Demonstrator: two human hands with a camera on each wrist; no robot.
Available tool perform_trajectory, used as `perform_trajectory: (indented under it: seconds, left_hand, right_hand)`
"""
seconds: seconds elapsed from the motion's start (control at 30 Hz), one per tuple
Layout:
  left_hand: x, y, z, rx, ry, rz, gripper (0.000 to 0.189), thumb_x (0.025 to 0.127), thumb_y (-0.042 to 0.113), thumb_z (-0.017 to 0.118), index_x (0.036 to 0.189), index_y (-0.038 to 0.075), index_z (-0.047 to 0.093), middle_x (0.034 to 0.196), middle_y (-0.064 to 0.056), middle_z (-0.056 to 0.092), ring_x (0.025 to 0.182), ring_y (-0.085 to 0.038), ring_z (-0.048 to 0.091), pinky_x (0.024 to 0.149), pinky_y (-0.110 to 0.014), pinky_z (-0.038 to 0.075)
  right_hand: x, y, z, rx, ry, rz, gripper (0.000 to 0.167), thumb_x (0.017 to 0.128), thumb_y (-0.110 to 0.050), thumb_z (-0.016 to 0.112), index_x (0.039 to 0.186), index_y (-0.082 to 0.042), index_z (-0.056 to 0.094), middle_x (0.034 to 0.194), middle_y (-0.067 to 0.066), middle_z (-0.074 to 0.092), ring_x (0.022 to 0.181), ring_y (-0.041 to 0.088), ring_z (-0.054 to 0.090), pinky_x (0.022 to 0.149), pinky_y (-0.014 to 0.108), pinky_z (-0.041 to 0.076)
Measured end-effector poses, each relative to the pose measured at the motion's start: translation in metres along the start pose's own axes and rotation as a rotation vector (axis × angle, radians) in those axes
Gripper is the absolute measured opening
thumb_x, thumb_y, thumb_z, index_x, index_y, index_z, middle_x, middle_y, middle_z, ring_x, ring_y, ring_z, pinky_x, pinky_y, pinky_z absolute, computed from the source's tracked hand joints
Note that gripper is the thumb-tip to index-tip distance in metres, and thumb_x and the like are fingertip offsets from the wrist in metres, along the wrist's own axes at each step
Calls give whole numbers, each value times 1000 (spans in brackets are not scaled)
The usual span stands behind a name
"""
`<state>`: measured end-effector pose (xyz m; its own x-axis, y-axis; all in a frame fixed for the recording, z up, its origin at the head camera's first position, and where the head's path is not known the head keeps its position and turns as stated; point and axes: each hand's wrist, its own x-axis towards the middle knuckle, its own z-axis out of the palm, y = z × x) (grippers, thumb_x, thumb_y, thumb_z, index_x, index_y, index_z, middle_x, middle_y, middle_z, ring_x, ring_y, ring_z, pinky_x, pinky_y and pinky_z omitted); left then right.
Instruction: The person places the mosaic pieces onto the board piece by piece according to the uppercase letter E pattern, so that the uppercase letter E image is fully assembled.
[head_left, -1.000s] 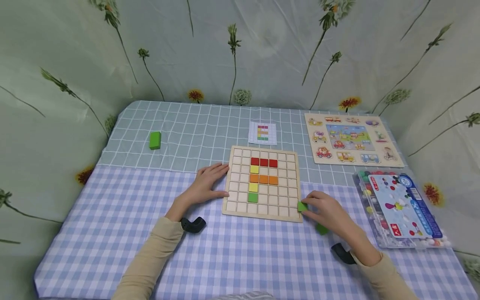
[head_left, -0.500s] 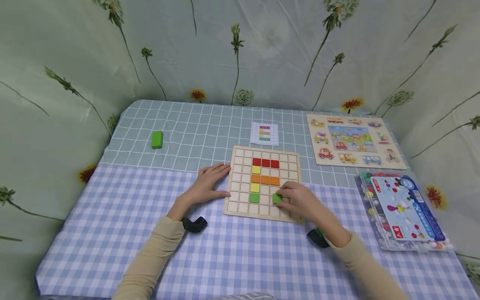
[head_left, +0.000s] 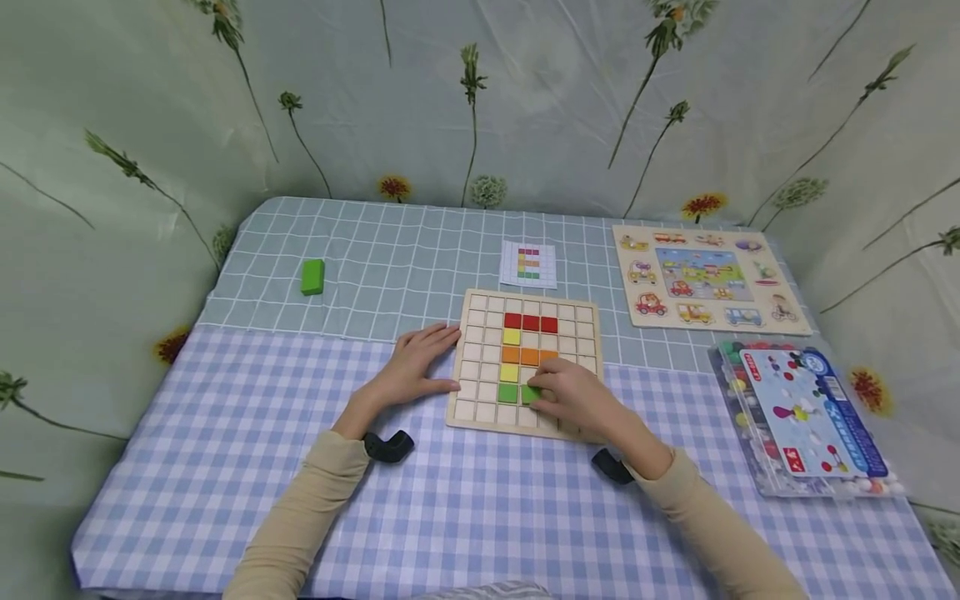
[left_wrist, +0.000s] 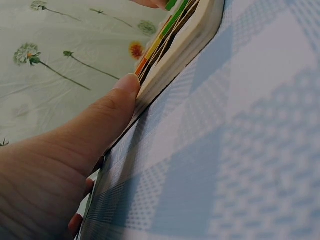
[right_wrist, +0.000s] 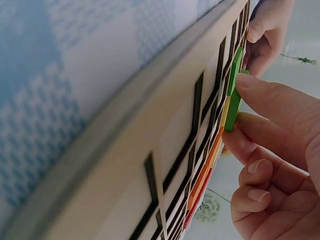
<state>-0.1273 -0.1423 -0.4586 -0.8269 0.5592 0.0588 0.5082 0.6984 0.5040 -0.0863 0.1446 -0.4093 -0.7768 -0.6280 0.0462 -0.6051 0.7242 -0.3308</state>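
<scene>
On the table lies a square wooden grid board (head_left: 464, 410). Its cells hold a row of red tiles (head_left: 531, 322), yellow tiles (head_left: 509, 372), orange tiles (head_left: 520, 356) and a green tile (head_left: 507, 392). My right hand (head_left: 581, 396) pinches a second green tile (right_wrist: 235, 107) between thumb and fingers, at the cell just right of the placed green one. My left hand (head_left: 412, 367) rests at the board's left edge, its fingers extended; in the left wrist view the thumb (left_wrist: 112, 107) touches the board's side.
A small pattern card (head_left: 528, 265) lies behind the board. A green block (head_left: 312, 277) stands at the back left. To the right are a vehicle picture puzzle (head_left: 711, 277) and a clear plastic box (head_left: 810, 417) of coloured balls. A floral curtain hangs behind the table.
My right hand has carried the green tile leftward from the board's right edge to beside the placed green one. Another green piece on the cloth is now hidden by my right arm.
</scene>
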Motion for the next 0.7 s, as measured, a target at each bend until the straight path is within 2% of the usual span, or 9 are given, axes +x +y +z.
perform_trajectory:
  seconds: [0.7]
  left_hand:
    - [1, 0, 0, -1, 2, 0, 83, 79, 42, 71, 146, 9, 35, 152, -7, 36, 143, -29, 26, 107, -53, 20]
  right_hand:
    - [3, -3, 5, -29, -30, 36, 26, 80, -25, 74, 99, -7, 74, 95, 3, 67, 85, 13, 59, 77, 29, 52]
